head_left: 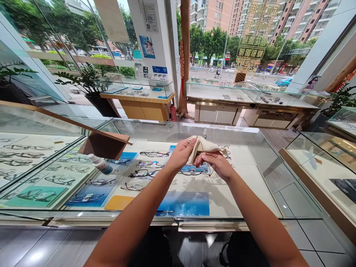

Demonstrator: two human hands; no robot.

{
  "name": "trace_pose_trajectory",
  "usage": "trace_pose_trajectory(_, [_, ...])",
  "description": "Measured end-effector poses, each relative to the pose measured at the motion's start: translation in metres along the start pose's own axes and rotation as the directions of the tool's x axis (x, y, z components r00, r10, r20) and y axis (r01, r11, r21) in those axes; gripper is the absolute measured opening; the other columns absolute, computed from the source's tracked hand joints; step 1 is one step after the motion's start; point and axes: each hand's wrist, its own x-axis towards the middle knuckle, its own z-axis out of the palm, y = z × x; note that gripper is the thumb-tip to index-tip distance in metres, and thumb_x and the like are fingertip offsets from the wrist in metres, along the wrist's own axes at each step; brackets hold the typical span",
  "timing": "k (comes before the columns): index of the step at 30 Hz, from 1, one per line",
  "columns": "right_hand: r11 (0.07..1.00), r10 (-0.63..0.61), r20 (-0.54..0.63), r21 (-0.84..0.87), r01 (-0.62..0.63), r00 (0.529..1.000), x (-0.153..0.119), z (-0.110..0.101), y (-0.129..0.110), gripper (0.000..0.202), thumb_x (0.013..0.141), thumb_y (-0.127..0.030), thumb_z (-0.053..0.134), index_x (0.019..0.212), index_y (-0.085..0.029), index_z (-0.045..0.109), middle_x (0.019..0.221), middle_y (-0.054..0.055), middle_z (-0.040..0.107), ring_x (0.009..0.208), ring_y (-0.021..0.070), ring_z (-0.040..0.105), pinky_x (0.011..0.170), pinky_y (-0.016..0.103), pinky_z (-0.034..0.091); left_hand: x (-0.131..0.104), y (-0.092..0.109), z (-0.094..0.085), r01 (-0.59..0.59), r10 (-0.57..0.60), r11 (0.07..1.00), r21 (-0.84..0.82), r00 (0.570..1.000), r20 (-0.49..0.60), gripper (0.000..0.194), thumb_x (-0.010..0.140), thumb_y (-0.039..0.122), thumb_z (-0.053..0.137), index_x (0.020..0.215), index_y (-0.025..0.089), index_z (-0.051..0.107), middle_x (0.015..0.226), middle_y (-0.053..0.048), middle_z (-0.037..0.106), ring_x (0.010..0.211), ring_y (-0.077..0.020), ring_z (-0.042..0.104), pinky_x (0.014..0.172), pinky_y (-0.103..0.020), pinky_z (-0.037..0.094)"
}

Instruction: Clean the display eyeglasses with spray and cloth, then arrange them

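Note:
A cream cloth (207,145) is held up over the glass display case (178,128), near the middle of the view. My left hand (182,152) pinches the cloth's left side between thumb and fingers. On the right, my right hand (217,163) is closed round the lower part of the cloth. A thin frame like that of eyeglasses seems to show beside my right fingers; the cloth and fingers hide most of it. Beneath both hands, several pairs of eyeglasses (143,173) lie inside the case.
A white bottle (100,164) stands tilted in view on the glass at the left, beside a brown wooden stand (105,144). Another glass case (322,159) is at the right. More showcases, a potted plant (96,89) and windows lie beyond.

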Motion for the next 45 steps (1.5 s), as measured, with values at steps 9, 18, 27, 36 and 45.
trace_pose_trajectory(9, [0.987, 0.029, -0.150, 0.158, -0.005, 0.988, 0.001, 0.000, -0.003, 0.028, 0.085, -0.048, 0.081, 0.083, -0.020, 0.083, 0.085, 0.006, 0.076, 0.083, 0.0202, 0.066, 0.084, 0.035, 0.052, -0.001, 0.004, -0.005, -0.019, 0.017, 0.999, 0.034, 0.999, 0.045, 0.051, 0.083, 0.044, 0.088, 0.115, 0.017, 0.060, 0.074, 0.000, 0.069, 0.061, -0.0134, 0.063, 0.056, -0.023, 0.051])
trace_pose_trajectory(18, [0.999, -0.002, -0.125, 0.037, 0.007, 0.992, -0.004, 0.007, 0.000, 0.025, 0.089, -0.045, 0.078, 0.082, -0.021, 0.082, 0.086, 0.005, 0.076, 0.092, 0.0226, 0.067, 0.093, 0.038, 0.049, -0.002, 0.007, 0.005, -0.038, 0.042, 0.997, 0.074, 0.998, -0.053, 0.050, 0.098, 0.066, 0.060, 0.084, 0.018, 0.058, 0.051, 0.001, 0.059, 0.043, -0.0133, 0.054, 0.047, -0.024, 0.042])
trace_pose_trajectory(27, [0.991, 0.004, -0.129, 0.132, 0.013, 0.992, -0.001, 0.006, -0.001, 0.027, 0.088, -0.046, 0.077, 0.080, -0.020, 0.080, 0.084, 0.006, 0.073, 0.087, 0.0211, 0.064, 0.087, 0.036, 0.049, -0.001, 0.003, 0.002, 0.038, -0.038, 0.999, -0.011, 0.999, 0.017, 0.046, 0.085, 0.054, 0.083, 0.103, 0.018, 0.060, 0.059, 0.002, 0.065, 0.048, -0.0132, 0.057, 0.052, -0.024, 0.048])
trace_pose_trajectory(36, [0.996, 0.015, -0.146, 0.084, -0.003, 0.989, 0.000, 0.003, 0.001, 0.031, 0.090, -0.049, 0.076, 0.083, -0.019, 0.080, 0.087, 0.006, 0.074, 0.086, 0.0205, 0.063, 0.086, 0.035, 0.047, 0.001, 0.011, -0.004, 0.031, -0.032, 0.999, 0.012, 0.999, 0.042, 0.050, 0.093, 0.065, 0.069, 0.092, 0.015, 0.065, 0.063, -0.004, 0.066, 0.055, -0.0159, 0.061, 0.054, -0.027, 0.048])
trace_pose_trajectory(45, [1.000, -0.003, -0.159, 0.030, 0.008, 0.987, 0.000, 0.007, 0.012, 0.031, 0.090, -0.051, 0.076, 0.086, -0.021, 0.081, 0.091, 0.006, 0.074, 0.092, 0.0214, 0.062, 0.089, 0.036, 0.046, 0.000, -0.001, 0.008, -0.027, 0.031, 0.999, 0.041, 0.995, -0.099, 0.049, 0.093, 0.065, 0.068, 0.081, 0.019, 0.057, 0.048, 0.002, 0.056, 0.043, -0.0120, 0.050, 0.046, -0.023, 0.038])
